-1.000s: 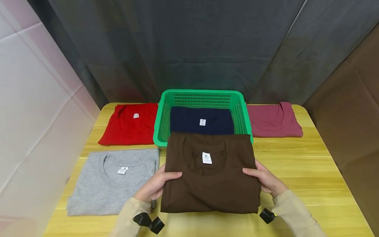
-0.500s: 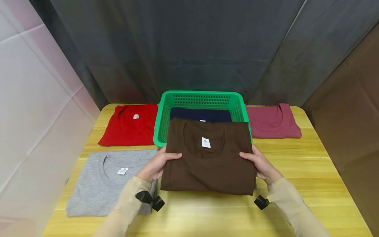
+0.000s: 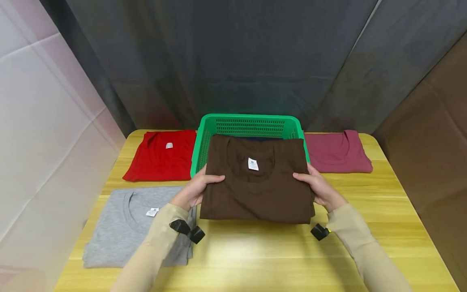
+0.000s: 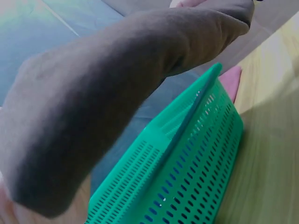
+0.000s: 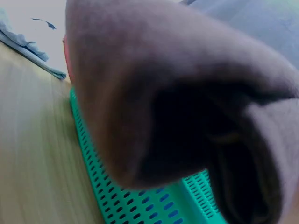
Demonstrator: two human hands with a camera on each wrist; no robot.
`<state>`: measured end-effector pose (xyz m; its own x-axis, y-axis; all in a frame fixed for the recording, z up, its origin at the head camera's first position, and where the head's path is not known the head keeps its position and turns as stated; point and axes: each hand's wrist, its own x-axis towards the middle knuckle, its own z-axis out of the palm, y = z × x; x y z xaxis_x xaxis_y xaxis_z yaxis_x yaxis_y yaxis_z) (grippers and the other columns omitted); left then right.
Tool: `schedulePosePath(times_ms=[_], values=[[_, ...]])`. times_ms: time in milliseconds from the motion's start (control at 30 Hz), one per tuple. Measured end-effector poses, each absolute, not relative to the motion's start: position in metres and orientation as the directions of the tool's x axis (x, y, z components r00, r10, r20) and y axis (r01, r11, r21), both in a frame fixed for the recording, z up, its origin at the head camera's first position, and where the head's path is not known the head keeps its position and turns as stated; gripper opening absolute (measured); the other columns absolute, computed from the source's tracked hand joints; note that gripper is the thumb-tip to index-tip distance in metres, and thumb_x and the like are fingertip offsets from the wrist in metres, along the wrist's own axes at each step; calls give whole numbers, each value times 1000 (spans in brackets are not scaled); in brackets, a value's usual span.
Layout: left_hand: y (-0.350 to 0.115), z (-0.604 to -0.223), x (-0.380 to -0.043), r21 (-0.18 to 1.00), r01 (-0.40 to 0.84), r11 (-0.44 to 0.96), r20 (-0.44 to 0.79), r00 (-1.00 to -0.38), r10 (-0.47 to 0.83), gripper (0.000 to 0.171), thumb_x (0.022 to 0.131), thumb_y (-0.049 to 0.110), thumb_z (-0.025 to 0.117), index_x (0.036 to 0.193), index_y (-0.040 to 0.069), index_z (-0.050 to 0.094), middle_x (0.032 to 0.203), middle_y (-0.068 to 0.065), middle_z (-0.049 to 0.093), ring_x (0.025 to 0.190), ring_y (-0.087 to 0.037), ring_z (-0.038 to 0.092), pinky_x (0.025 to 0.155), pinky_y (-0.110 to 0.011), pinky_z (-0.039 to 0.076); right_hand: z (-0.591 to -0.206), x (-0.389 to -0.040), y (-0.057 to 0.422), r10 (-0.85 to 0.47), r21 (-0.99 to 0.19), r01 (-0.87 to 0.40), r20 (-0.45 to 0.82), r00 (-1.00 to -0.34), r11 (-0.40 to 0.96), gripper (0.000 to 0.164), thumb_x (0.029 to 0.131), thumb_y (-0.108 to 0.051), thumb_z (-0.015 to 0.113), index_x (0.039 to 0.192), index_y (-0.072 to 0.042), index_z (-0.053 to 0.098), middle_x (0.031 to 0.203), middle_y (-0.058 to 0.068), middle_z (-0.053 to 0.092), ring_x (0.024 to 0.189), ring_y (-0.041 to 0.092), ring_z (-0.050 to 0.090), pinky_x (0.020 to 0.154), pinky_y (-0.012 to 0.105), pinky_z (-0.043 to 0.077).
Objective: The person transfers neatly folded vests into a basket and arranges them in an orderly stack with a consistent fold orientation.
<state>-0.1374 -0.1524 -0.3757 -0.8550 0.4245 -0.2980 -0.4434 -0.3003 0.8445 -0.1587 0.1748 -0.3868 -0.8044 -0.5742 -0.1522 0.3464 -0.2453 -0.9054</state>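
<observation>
A folded brown T-shirt (image 3: 255,194) with a white neck label is held level between both hands. My left hand (image 3: 195,188) grips its left edge, thumb on top and fingers beneath. At the opposite edge my right hand (image 3: 321,187) holds it the same way. The shirt overlaps the front of a green plastic basket (image 3: 251,117) in the head view. Both wrist views show the shirt raised above the basket's rim. Inside the basket, a strip of a navy folded shirt (image 3: 260,138) shows behind the brown one; the rest of it is hidden.
A folded red shirt (image 3: 164,158) lies left of the basket, and a folded dusty-pink shirt (image 3: 337,152) lies to its right. Nearer on the left is a folded grey T-shirt (image 3: 120,235), partly under my left forearm. All rest on a wooden table (image 3: 255,259) backed by a dark curtain (image 3: 248,61).
Both hands have carried the brown T-shirt forward, away from me, over the basket. It now covers most of the navy shirt, which showed far more a second ago.
</observation>
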Motion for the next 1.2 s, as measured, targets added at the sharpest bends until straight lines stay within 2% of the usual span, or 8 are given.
schedulePosePath(times_ms=[233,500,733,900,1200], values=[[-153,-375,-152,832,-464,-305,-324,-851,413,51,92,2,41,134,19,18,120,-8,40,96,-16,58,79,-31,51,-385,-173,172,-569,-897,369,-175,-804,-245,52,96,-7,38,141,-18,12,112,3,53,89,16,63,73,32,53],[-153,-374,-169,846,-459,-271,-335,-853,400,50,92,3,42,133,19,19,119,-8,42,93,-15,59,77,-32,52,-383,-190,168,-555,-909,371,-211,-805,-192,62,96,-9,39,145,-20,1,117,1,47,94,13,61,77,31,52],[-154,-371,-182,837,-482,-259,-369,-846,384,56,93,4,42,138,23,16,120,-7,42,90,-16,61,74,-32,53,-381,-203,165,-560,-914,372,-223,-798,-165,63,97,-11,38,146,-22,0,122,2,43,97,13,60,80,32,51],[-154,-372,-191,834,-498,-236,-386,-834,395,52,93,5,41,136,22,17,119,-7,43,89,-15,61,75,-31,53,-382,-210,165,-538,-913,388,-264,-801,-130,64,97,-12,38,146,-25,-1,126,4,38,99,13,59,82,33,50],[-154,-375,-205,838,-498,-221,-390,-832,396,51,94,3,41,136,19,18,117,-8,44,88,-16,61,73,-32,53,-382,-225,165,-565,-907,403,-270,-780,-124,60,98,-11,35,146,-22,0,120,3,43,96,13,61,80,32,51]])
